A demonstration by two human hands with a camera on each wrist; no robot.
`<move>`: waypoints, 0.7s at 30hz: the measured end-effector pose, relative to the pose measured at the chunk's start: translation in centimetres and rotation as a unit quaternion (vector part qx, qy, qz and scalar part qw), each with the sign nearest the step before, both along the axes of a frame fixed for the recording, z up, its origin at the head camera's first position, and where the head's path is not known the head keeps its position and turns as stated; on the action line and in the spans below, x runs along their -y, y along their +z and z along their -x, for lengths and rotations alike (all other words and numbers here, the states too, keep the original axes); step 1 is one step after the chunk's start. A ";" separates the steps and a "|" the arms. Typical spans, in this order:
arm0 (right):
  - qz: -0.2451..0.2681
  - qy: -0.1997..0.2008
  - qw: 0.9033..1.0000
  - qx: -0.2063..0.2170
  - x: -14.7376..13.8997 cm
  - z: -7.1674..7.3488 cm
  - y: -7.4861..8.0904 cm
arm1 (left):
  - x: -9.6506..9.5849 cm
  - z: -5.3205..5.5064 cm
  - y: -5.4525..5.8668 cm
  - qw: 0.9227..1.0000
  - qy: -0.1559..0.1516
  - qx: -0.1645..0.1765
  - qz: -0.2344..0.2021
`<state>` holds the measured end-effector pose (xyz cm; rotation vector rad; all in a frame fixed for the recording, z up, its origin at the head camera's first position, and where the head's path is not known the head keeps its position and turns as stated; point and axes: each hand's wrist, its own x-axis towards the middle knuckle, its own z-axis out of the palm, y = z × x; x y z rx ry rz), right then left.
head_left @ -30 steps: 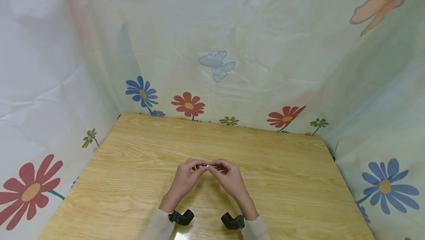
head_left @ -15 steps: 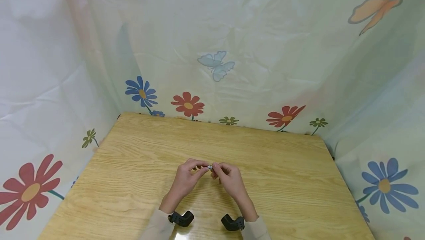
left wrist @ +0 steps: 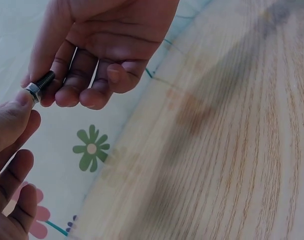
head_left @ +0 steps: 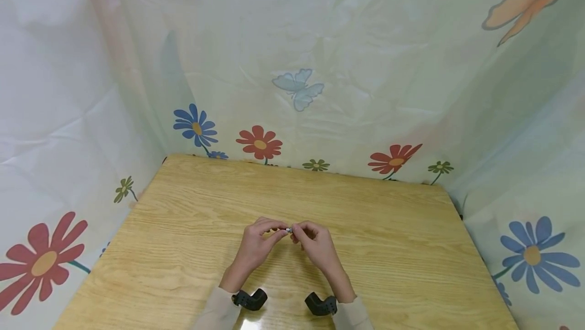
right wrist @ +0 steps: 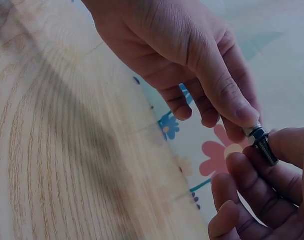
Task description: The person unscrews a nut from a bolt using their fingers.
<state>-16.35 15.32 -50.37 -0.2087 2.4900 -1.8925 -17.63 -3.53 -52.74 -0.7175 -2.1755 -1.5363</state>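
Between my two hands, raised over the wooden table (head_left: 375, 228), is a small bolt (right wrist: 266, 151) with a dark threaded shank. A shiny silver nut-like collar (left wrist: 34, 91) sits around it near one end. My left hand (head_left: 256, 244) pinches the silver end between thumb and index finger, hiding the very tip. From the other side, my right hand (head_left: 316, 250) holds the threaded part with thumb (right wrist: 290, 145) and fingertips. In the left wrist view the shank slants up toward the right hand's fingers. The other fingers of both hands are loosely bent.
A light curtain printed with flowers and butterflies (head_left: 298, 89) hangs behind the table and on both sides. Black wrist devices (head_left: 249, 300) are strapped over the pale sleeves (head_left: 216, 312).
A second ago the fingertips of both hands met around the bolt. The right fingers have since shifted on it, leaving more of the silver part showing; the left hand has stayed in place.
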 end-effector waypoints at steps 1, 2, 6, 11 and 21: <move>-0.004 0.002 1.000 -0.002 0.0 0.0 0.0 | 0.0 0.0 0.0 1.000 0.000 0.000 0.000; -0.005 0.006 1.000 -0.005 -0.1 0.0 0.0 | 0.0 0.0 0.0 1.000 0.000 0.002 -0.001; -0.014 0.023 1.000 -0.012 -0.2 0.0 0.1 | 0.1 -0.1 0.0 1.000 -0.001 0.010 -0.004; -0.018 0.029 0.999 -0.010 -0.2 -0.1 -0.1 | 0.1 -0.2 0.1 1.000 -0.002 0.021 -0.003; -0.038 0.016 0.999 0.010 0.0 0.2 -0.3 | 0.0 0.0 -0.3 1.000 -0.003 -0.010 -0.005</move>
